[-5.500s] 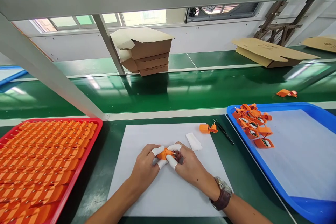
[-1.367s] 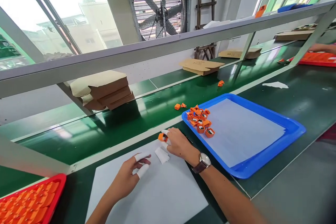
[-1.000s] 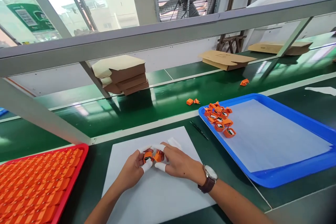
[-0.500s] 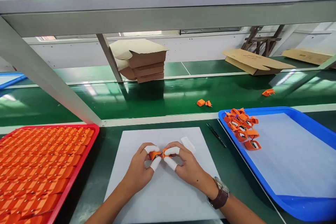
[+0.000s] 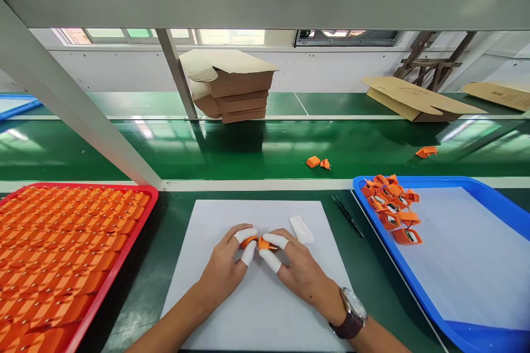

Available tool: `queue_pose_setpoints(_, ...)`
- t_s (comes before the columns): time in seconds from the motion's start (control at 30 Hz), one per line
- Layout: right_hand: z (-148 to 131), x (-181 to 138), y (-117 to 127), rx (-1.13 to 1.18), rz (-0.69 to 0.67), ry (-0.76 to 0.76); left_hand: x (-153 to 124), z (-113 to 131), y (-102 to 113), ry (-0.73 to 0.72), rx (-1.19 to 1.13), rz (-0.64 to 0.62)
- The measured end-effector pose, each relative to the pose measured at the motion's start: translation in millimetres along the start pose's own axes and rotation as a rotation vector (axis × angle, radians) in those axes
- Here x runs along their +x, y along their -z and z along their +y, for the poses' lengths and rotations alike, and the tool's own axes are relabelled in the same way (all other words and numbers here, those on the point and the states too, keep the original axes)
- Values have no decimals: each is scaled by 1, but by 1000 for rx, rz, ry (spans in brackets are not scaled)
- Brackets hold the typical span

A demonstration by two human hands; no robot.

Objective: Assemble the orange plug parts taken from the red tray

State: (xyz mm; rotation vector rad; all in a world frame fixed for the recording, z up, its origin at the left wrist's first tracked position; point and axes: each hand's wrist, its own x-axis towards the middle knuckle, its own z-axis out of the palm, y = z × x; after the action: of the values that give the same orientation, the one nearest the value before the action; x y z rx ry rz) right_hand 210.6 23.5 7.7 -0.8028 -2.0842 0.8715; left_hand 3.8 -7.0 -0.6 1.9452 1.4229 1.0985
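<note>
Over a white sheet (image 5: 256, 309), both hands meet at the middle, white covers on the thumbs and index fingertips. My left hand (image 5: 226, 259) pinches an orange plastic piece (image 5: 248, 241) between thumb and index finger. My right hand (image 5: 296, 265) pinches another orange plastic piece (image 5: 266, 245), right beside the first. The fingers cover much of both pieces, so I cannot tell whether they are joined. On the sheet beyond my right hand lies a small white strip (image 5: 302, 230).
A red tray (image 5: 136, 226) full of orange plastic parts stands left. The blue tray (image 5: 414, 292) at right holds several orange parts (image 5: 389, 204). Black tweezers (image 5: 348, 216) lie between sheet and blue tray. Loose orange parts (image 5: 313, 161) and cardboard boxes (image 5: 240, 88) are farther back.
The camera view has tipped downward. The two orange pieces look closer together between my fingers, and each hand keeps its pinch.
</note>
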Motion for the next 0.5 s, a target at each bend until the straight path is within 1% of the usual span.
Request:
queue_pose_setpoints(0.13, 2, -3, -5, 38, 28, -108, -1, -3, -4, -25, -3, 22)
queue_pose_setpoints(0.27, -3, -2, -8, 150, 24, -142, -3, -1, -6, 12, -58, 53)
queue_pose_setpoints(0.33, -3, -1, -8, 186, 58, -158, -3, 2, -4, 32, -113, 15)
queue_pose_setpoints(0.43, 0, 1, -8, 200, 134, -195, -1, 5, 0, 46, -181, -125)
queue_pose_setpoints(0.5, 3, 1, -8, 212, 168, -225, 0, 4, 1, 6, -145, -150)
